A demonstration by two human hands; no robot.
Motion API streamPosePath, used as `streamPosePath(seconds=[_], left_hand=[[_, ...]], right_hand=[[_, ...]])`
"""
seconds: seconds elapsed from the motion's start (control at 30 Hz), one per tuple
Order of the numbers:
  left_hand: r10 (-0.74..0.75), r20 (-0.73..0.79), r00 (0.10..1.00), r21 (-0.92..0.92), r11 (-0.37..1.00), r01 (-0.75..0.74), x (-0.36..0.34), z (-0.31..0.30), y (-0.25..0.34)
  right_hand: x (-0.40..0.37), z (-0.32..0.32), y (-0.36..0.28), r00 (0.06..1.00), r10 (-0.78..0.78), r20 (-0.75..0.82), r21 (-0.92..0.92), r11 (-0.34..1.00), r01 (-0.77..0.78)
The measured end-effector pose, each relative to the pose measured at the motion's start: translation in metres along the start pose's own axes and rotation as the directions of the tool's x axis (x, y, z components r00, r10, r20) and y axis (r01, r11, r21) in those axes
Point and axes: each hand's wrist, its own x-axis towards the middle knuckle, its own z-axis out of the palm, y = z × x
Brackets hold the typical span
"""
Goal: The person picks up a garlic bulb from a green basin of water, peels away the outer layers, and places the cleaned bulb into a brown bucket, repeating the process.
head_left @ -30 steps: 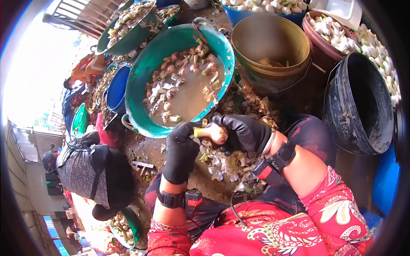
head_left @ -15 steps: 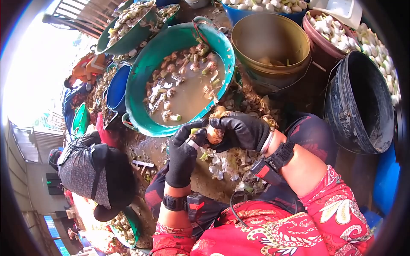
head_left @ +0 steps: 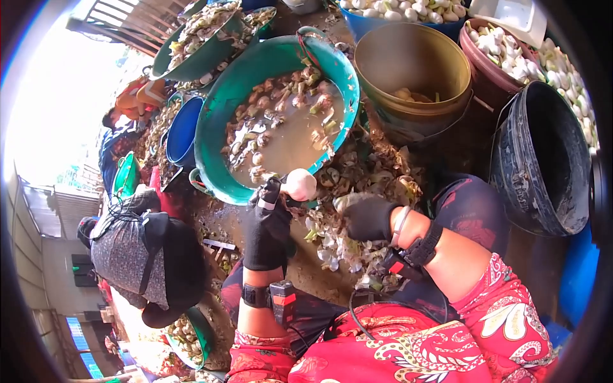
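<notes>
My left hand [head_left: 267, 223], in a black glove, holds a pale, peeled garlic bulb [head_left: 300, 185] at the near rim of the green tub [head_left: 214, 150]. Brown water and unpeeled bulbs [head_left: 258, 137] lie in that tub. To the right, my gloved right hand [head_left: 365, 216] is apart from the bulb, its fingers curled together above a heap of peelings [head_left: 335, 246]; a light bit shows at its fingertips, too small to name.
Behind are a yellow bucket [head_left: 418, 112] and a pink bucket of peeled bulbs [head_left: 491, 57]. A black bucket [head_left: 520, 159] leans at the right. A stooping person [head_left: 131, 255] is at the left, near a blue basin [head_left: 185, 131].
My hands have moved apart. The bulb, brown-skinned between both hands before, now shows pale in my left hand. My right hand has moved down and right, away from it.
</notes>
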Motion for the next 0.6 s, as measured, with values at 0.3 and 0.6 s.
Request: streamPosePath(seconds=[0.3, 0.6], left_hand=[[-0.229, 0.275, 0.934, -0.958, 0.014, 0.285, 0.103, -0.006, 0.035], [-0.115, 0.412, 0.904, 0.131, 0.989, 0.066, 0.154, 0.052, -0.078]], right_hand=[[0.012, 0.002, 0.008, 0.927, 0.056, -0.372, 0.304, 0.951, 0.064], [-0.01, -0.05, 0.019, 0.907, 0.245, -0.342, 0.501, 0.864, -0.045]])
